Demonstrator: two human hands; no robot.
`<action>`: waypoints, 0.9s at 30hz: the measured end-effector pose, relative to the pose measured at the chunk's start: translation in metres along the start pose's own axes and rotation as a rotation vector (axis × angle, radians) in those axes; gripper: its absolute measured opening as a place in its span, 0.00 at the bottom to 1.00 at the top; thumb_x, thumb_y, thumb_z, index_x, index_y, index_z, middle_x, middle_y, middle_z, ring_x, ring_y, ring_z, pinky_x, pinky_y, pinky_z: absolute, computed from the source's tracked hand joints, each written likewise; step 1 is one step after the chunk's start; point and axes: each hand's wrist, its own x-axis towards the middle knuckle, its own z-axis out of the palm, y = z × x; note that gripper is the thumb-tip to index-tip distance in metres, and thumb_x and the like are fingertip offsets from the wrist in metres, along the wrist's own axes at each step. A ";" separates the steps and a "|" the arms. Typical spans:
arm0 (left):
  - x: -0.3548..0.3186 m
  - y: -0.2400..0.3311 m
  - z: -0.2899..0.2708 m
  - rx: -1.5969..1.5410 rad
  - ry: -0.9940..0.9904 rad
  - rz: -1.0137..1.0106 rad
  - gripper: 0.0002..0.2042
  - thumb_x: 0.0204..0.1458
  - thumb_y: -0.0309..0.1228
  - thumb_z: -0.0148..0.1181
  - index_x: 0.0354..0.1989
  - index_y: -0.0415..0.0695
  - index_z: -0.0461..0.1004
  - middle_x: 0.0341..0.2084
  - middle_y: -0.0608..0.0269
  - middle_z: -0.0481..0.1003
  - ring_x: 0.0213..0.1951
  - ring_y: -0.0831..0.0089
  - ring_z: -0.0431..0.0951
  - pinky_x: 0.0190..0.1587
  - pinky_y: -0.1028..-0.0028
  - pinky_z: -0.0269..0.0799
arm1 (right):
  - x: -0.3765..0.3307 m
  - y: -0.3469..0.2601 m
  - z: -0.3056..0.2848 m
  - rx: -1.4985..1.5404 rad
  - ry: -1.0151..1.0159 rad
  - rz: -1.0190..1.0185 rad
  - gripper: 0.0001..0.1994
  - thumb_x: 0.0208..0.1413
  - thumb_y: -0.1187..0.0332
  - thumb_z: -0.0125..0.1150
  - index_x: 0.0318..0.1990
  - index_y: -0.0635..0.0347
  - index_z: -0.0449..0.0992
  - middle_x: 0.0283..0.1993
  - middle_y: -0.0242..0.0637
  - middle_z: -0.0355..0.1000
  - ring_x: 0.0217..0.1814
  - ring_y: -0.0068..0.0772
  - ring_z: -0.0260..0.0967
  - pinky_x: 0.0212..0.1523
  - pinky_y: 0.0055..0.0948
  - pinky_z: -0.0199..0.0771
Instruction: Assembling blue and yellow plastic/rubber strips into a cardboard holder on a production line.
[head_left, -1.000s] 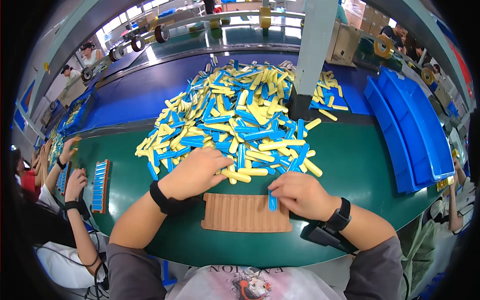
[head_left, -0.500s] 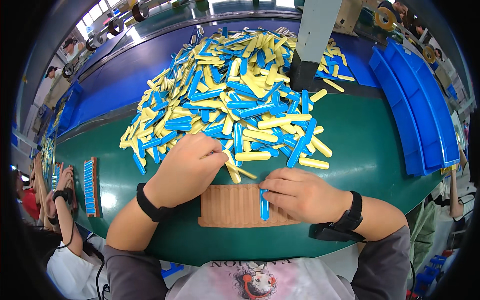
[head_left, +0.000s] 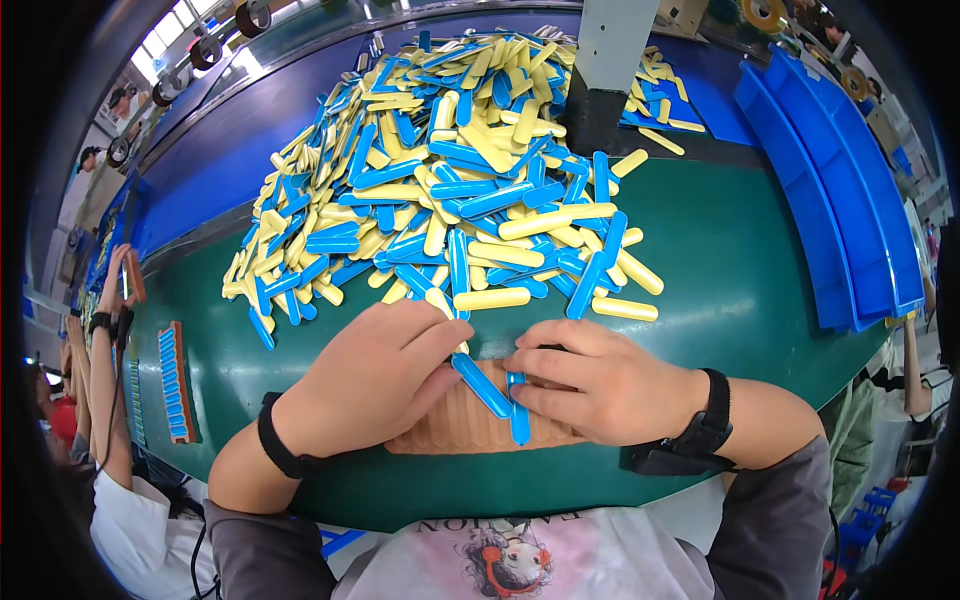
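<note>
The left hand (head_left: 385,365) pinches the upper end of a slanted strip (head_left: 482,385), blue, above the brown tray (head_left: 440,430). The right hand's (head_left: 590,385) bent fingers touch a second strip (head_left: 520,425) over the tray; whether they pinch it, I cannot tell. Beyond lies a blue-and-yellow pile (head_left: 420,190), with blue bins (head_left: 830,200) rightward.

The desk (head_left: 720,250) is brightly and evenly lit; white light is also shown by windows (head_left: 165,40) beyond its far left corner. Highlights are caught along glossy blue strips (head_left: 481,386). The near edge is bowed by fisheye distortion; beyond both side edges, the view is swallowed by black.
</note>
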 end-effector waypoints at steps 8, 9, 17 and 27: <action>-0.010 0.013 -0.001 0.122 -0.178 0.250 0.14 0.40 0.25 0.61 0.39 0.42 0.77 0.40 0.61 0.74 0.43 0.62 0.76 0.43 0.67 0.71 | -0.004 0.000 0.000 0.006 0.018 0.019 0.15 0.43 0.72 0.58 0.41 0.66 0.76 0.46 0.36 0.69 0.53 0.38 0.65 0.47 0.33 0.69; -0.005 0.010 0.006 0.122 -0.197 0.280 0.14 0.39 0.25 0.60 0.38 0.42 0.77 0.41 0.60 0.75 0.43 0.62 0.76 0.43 0.67 0.71 | -0.005 0.001 0.000 0.039 -0.009 0.038 0.16 0.43 0.71 0.58 0.42 0.65 0.75 0.47 0.36 0.69 0.53 0.38 0.64 0.48 0.33 0.68; -0.009 0.016 0.013 0.012 -0.184 0.288 0.11 0.39 0.26 0.62 0.33 0.37 0.76 0.36 0.57 0.76 0.44 0.59 0.77 0.44 0.65 0.74 | 0.006 0.003 0.011 0.116 0.020 -0.066 0.09 0.44 0.63 0.60 0.26 0.61 0.75 0.32 0.33 0.67 0.42 0.36 0.61 0.41 0.33 0.64; -0.007 0.022 0.008 0.065 -0.231 0.329 0.09 0.41 0.25 0.66 0.32 0.40 0.76 0.37 0.59 0.77 0.48 0.58 0.77 0.52 0.62 0.73 | -0.005 -0.007 -0.008 0.035 -0.144 0.032 0.15 0.42 0.59 0.68 0.32 0.60 0.76 0.39 0.33 0.67 0.45 0.34 0.60 0.44 0.32 0.63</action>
